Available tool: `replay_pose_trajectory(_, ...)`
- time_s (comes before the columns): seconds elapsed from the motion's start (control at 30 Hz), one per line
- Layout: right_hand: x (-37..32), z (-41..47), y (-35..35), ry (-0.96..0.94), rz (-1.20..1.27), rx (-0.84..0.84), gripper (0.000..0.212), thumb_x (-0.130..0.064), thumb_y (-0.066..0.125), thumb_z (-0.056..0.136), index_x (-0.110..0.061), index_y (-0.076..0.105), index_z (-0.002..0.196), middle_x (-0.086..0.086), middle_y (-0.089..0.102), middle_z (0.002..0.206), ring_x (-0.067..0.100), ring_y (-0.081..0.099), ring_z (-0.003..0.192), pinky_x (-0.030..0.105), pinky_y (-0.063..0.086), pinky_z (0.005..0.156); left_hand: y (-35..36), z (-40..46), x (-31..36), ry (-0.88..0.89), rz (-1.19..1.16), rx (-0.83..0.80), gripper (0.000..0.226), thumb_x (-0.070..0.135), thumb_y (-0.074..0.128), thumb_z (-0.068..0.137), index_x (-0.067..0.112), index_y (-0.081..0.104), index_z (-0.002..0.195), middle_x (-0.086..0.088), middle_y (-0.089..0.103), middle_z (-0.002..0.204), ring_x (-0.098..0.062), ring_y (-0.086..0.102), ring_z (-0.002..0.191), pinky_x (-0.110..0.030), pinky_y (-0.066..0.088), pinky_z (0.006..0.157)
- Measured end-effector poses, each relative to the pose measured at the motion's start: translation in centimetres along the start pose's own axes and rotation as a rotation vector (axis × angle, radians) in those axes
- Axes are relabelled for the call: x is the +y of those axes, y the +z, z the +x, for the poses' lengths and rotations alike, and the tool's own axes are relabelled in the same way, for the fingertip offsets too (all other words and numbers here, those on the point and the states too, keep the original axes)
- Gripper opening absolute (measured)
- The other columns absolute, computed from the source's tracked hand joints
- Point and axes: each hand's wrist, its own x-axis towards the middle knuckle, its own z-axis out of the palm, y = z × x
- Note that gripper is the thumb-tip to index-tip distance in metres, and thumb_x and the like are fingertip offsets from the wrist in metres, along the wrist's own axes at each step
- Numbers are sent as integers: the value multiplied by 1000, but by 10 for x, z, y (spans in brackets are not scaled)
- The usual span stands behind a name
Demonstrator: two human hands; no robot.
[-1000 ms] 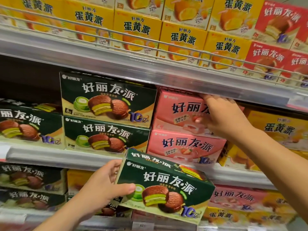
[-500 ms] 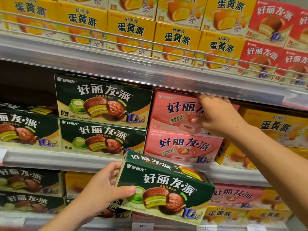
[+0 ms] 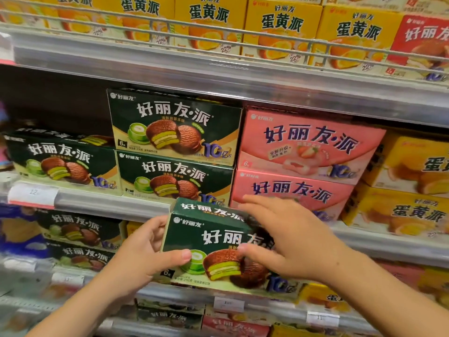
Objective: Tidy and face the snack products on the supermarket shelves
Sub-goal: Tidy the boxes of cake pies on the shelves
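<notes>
The middle shelf (image 3: 145,203) looks mostly faced. Two dark green cardboard matcha-pie boxes (image 3: 173,152) stand stacked with fronts squared to the shelf's front edge, and just beside them on the right two pink cardboard strawberry-pie boxes (image 3: 306,166) are stacked the same way, the upper one sitting slightly askew. Toward the shelf's left end a single dark green box (image 3: 60,164) stands alone with a dark gap above it — judging by the double stack next door, that gap is the likely home for one more box. Toward the right end, yellow egg-yolk-pie boxes (image 3: 413,190) sit turned at an angle, so they seem to need straightening yet.

The job in hand is a loose dark green matcha-pie box (image 3: 218,249), held in the air in front of the middle shelf's front edge, below the green stack and not resting on any shelf. The left hand (image 3: 143,261) grips its left end, thumb curled across the front face and fingers wrapped behind. The right hand (image 3: 289,242) is spread, fingers straight, laid over the box's upper right part; it is blurred, so whether it truly presses the card or hovers just off it I cannot tell.

The top shelf (image 3: 218,71), behind its wire rail, carries yellow boxes in an even row — tidy enough. The lower shelves are blurred and too soft to judge.
</notes>
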Motion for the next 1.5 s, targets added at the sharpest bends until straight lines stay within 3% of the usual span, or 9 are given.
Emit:
replay_pose_trajectory(0.17, -29, 16, 19, -10, 48, -119, 77, -77, 29, 84, -35, 26, 148, -12, 34, 152, 11, 36, 136, 34, 35, 109, -38, -23, -5, 12, 34, 48, 71, 18, 84, 54, 18, 57, 119, 4, 74, 106, -14, 72, 92, -19, 56, 69)
replay_pose_trajectory(0.43, -115, 97, 10, -77, 43, -31, 74, -74, 31, 82, -33, 42, 142, -14, 54, 135, 13, 53, 120, 36, 47, 95, -143, -41, -13, 118, -5, 133, 74, 24, 87, 54, 26, 58, 121, 7, 73, 109, -11, 71, 94, -16, 55, 69)
replay_pose_trajectory(0.57, -174, 154, 1, -77, -35, 146, 60, -56, 59, 83, -24, 55, 134, -7, 65, 122, 19, 63, 109, 35, 52, 85, -225, -36, -14, 253, -48, 190, 86, 39, 94, 51, 48, 49, 124, 22, 65, 120, 0, 63, 110, -13, 52, 80)
replay_pose_trajectory(0.7, -222, 212, -14, -40, -77, 243, 59, -41, 73, 81, -17, 57, 132, 0, 67, 119, 24, 65, 106, 36, 53, 83, -308, -28, -4, 406, 103, 243, 90, 65, 85, 51, 53, 46, 131, 19, 61, 129, -5, 58, 119, -32, 46, 98)
replay_pose_trajectory(0.87, -261, 274, -32, 9, -187, 359, 62, -36, 74, 80, -12, 55, 134, 8, 65, 123, 34, 63, 105, 45, 53, 84, -368, 8, 41, 621, 225, 289, 57, 37, 75, 71, 55, 51, 119, 33, 62, 116, 7, 59, 108, -14, 45, 91)
replay_pose_trajectory(1.03, -273, 312, -35, 97, -209, 391, 62, -30, 72, 84, -8, 50, 138, 13, 61, 129, 37, 59, 113, 48, 50, 91, -391, 40, 59, 746, 200, 333, 53, 16, 70, 79, 36, 49, 123, 28, 62, 110, 19, 56, 99, 1, 38, 84)
replay_pose_trajectory(1.17, -270, 325, -29, 145, -281, 336, 63, -29, 68, 87, -7, 46, 141, 14, 56, 136, 36, 54, 121, 48, 44, 99, -394, 54, 54, 753, 181, 314, 53, 20, 67, 83, 55, 48, 118, 39, 59, 112, 12, 57, 108, -2, 40, 86)
replay_pose_trajectory(1.37, -261, 332, -22, 198, -360, 309, 61, -31, 56, 89, -9, 40, 145, 12, 49, 144, 33, 46, 130, 47, 37, 107, -385, 74, 39, 716, 152, 292, 53, 10, 70, 86, 34, 48, 127, 9, 62, 123, -7, 59, 115, -24, 49, 95)
replay_pose_trajectory(1.5, -250, 341, -17, 232, -396, 302, 59, -26, 59, 91, -11, 40, 144, 11, 53, 139, 33, 51, 124, 46, 40, 102, -376, 82, 37, 689, 220, 334, 51, 20, 65, 91, 39, 41, 131, 14, 53, 127, 8, 50, 115, -14, 43, 92)
